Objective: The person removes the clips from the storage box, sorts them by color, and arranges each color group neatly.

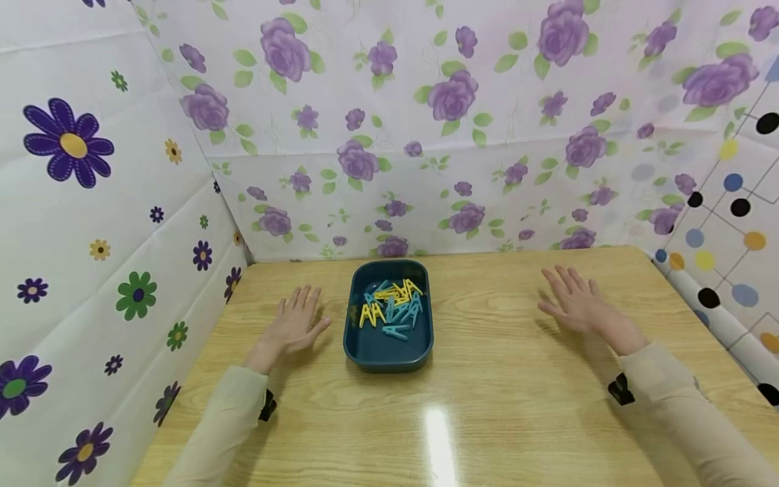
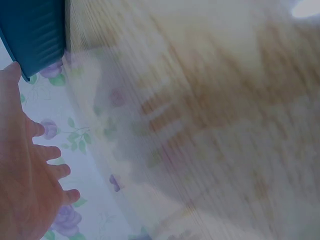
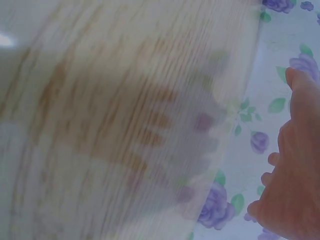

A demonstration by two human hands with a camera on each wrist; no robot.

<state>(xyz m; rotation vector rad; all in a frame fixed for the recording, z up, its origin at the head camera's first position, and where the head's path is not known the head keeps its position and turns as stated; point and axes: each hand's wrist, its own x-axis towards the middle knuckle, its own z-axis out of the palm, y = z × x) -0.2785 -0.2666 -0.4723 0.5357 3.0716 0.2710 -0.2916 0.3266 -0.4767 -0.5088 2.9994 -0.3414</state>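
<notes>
A dark blue plastic tray [image 1: 389, 362] stands on the wooden table, holding several yellow clothespins [image 1: 372, 314] and several teal clothespins [image 1: 395, 331] in a loose heap. To its left, my left hand [image 1: 295, 323] hovers palm down with fingers spread, holding nothing; its thumb points toward the tray. In the left wrist view that hand [image 2: 27, 165] appears beside the tray's ribbed wall [image 2: 37, 35]. My right hand [image 1: 577, 303] is held well to the right of the tray, fingers spread and nothing in it. The right wrist view shows the same hand [image 3: 295, 160] over the table with its shadow below.
The glossy wooden table [image 1: 499, 406] carries a bright light reflection near its front. Behind it hangs a purple-flowered cloth [image 1: 402, 135]. A daisy-print cloth [image 1: 122, 223] borders the left side, and a dotted cloth [image 1: 730, 257] the right.
</notes>
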